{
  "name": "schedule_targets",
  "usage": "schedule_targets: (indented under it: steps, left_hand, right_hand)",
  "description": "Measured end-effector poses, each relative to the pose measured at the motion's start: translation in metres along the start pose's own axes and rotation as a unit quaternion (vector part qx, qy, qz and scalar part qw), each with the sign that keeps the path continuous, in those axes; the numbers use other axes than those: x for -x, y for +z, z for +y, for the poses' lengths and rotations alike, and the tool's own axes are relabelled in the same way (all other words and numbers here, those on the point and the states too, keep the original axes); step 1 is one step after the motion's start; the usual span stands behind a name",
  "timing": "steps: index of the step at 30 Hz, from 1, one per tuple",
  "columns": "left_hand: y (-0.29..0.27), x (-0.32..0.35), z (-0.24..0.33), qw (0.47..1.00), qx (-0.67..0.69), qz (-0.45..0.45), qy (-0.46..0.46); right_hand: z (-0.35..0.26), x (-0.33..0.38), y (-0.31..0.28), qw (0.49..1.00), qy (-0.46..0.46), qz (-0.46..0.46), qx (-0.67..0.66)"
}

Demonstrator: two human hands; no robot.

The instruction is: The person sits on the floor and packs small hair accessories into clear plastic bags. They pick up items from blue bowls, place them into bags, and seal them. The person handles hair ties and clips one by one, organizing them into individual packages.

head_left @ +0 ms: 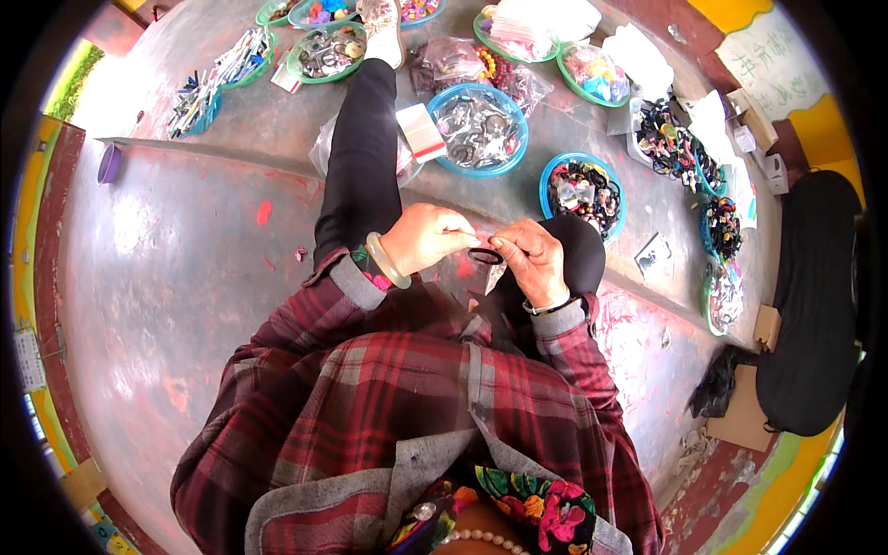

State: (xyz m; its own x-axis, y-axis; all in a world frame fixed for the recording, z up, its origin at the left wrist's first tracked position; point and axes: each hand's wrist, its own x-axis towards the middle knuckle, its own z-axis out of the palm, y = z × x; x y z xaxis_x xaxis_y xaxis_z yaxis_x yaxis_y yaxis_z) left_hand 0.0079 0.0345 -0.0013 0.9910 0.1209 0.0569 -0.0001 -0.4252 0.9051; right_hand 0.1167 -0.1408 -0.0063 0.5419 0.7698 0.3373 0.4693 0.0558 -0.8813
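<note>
My left hand [427, 236] and my right hand [535, 255] meet over my lap, both pinching a small black hair band [485, 255] between their fingertips. A pale green bangle [385, 260] sits on my left wrist and a thin bracelet [548, 304] on my right. My sleeves are red plaid with grey cuffs. My legs in black trousers [361, 157] stretch out onto the grey concrete floor [185, 268].
Several round blue and green trays surround my legs: one with dark hair bands [583, 190], one with clear packets [479, 128], one with colourful bits [592, 74]. A small white box [421, 131] lies by my leg. A black bag [814, 305] stands at right.
</note>
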Motion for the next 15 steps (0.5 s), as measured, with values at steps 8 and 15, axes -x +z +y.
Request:
schedule_targets:
  steps: [8,15]
  left_hand:
    - [-0.002,-0.009,-0.001,0.999,0.038,-0.004,-0.026]
    - [-0.004,-0.025,-0.030,0.987,0.114,0.052,-0.105]
  right_hand:
    - [-0.002,-0.003,-0.004,0.997,0.058,0.025,-0.050]
    - [0.009,-0.006,-0.006,0.955,0.216,0.147,-0.137]
